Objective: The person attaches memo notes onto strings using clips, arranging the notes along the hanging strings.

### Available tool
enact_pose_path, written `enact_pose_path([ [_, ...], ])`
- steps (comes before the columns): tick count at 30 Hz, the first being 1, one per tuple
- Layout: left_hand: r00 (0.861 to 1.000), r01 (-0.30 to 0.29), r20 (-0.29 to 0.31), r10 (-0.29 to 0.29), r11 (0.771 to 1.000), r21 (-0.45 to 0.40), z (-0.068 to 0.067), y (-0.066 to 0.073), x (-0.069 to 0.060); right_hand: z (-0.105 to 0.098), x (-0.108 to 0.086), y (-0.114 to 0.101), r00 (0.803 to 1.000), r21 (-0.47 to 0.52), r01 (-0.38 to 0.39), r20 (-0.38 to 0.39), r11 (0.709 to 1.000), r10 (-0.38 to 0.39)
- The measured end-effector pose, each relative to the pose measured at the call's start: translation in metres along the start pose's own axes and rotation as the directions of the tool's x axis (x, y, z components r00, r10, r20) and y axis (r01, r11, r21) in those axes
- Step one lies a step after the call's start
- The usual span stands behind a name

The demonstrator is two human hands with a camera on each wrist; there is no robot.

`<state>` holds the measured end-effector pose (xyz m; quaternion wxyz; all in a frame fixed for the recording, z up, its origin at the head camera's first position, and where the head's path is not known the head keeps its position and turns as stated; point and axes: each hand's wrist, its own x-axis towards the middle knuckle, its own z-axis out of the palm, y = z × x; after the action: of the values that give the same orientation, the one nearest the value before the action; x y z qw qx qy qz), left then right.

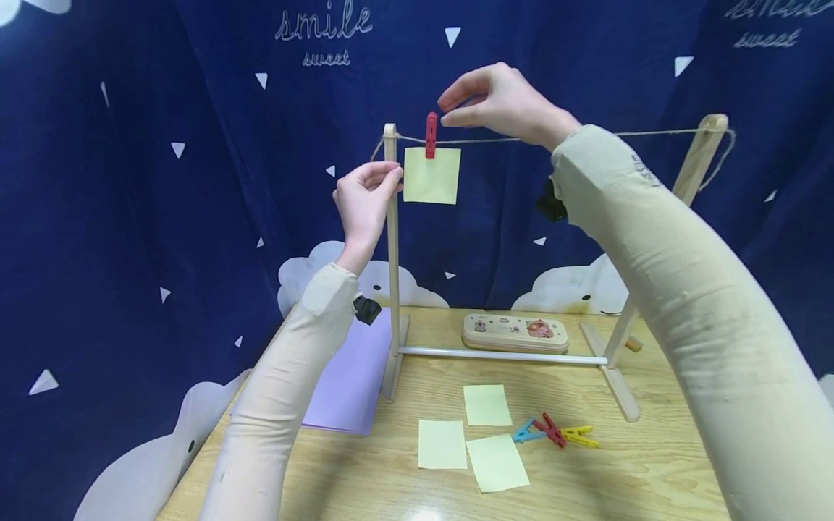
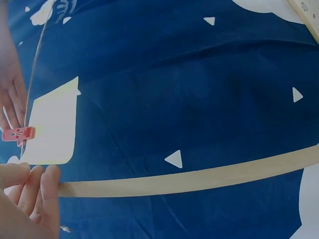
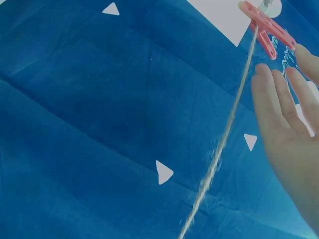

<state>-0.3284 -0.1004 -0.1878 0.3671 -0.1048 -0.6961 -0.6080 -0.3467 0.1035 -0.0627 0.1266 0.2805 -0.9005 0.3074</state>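
A pale yellow sticky note (image 1: pixel 431 177) hangs from the string (image 1: pixel 485 141), held by a red clothespin (image 1: pixel 431 136). My left hand (image 1: pixel 365 199) is beside the note's left edge, thumb and fingertips close together; that edge shows whole, and whether the fingertips touch it is hard to tell. In the left wrist view these fingers (image 2: pixel 50 181) lie right by the note (image 2: pixel 52 129). Just right of the clothespin, my right hand (image 1: pixel 502 101) has thumb and fingers parted. The right wrist view shows its fingers extended, with the thumb close to the clothespin (image 3: pixel 269 25).
Wooden posts (image 1: pixel 393 246) of a stand carry the string, with a white bar (image 1: pixel 502 354) low between them. On the table (image 1: pixel 365 477) lie several sticky notes (image 1: pixel 441 444), blue, red and yellow clothespins (image 1: pixel 550 430), purple sheets (image 1: pixel 345 376) and a decorated case (image 1: pixel 515 333).
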Motion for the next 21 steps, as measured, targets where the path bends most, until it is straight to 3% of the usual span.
enact_pose_path([
  [11, 0.999, 0.016, 0.029, -0.016, 1.000, -0.018, -0.007, -0.014, -0.017, -0.009, -0.039, 0.025, 1.000, 0.076, 0.003, -0.009, 0.997, -0.002],
  [21, 0.992, 0.012, 0.123, -0.017, 0.999, 0.048, -0.013, -0.040, -0.047, 0.001, -0.103, 0.061, 0.999, 0.176, -0.027, 0.032, 0.984, 0.022],
])
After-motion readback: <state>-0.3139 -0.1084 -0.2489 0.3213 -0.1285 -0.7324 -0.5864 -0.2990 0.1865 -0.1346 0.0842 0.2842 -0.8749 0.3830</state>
